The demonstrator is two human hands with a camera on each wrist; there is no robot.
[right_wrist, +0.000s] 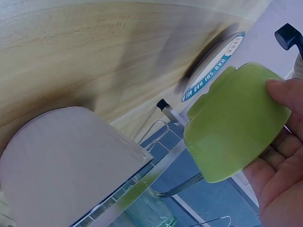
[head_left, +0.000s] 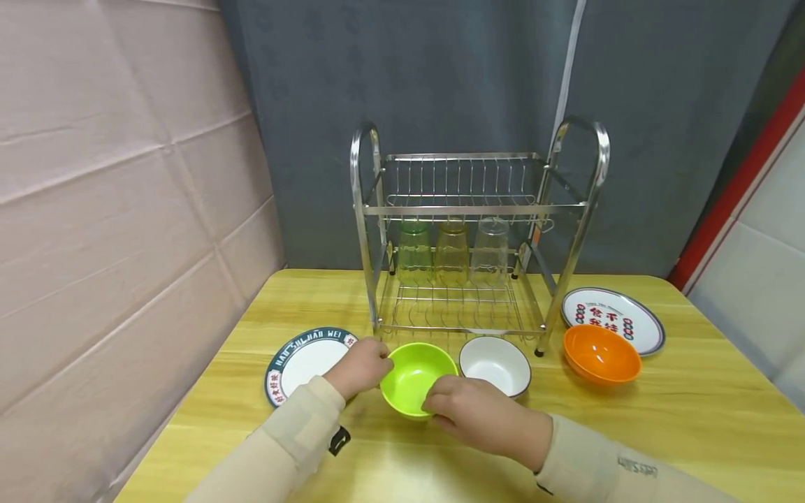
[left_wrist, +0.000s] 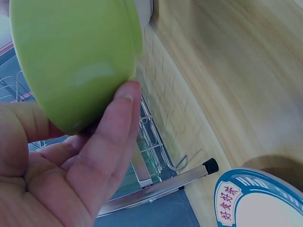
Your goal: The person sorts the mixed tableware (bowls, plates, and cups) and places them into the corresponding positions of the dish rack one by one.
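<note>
Both hands, left (head_left: 363, 365) and right (head_left: 468, 409), cup green bowl (head_left: 415, 377), fingers curled round rim. Step: lifting bowl. Next likely calls for steady carry to rack (head_left: 468, 244).

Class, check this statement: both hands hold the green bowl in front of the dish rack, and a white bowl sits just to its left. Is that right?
One detail is wrong. The white bowl sits to the right of the green bowl, not the left; a blue-rimmed plate lies on the left. The head view shows this. Left hand and right hand do hold the green bowl before the dish rack.
</note>
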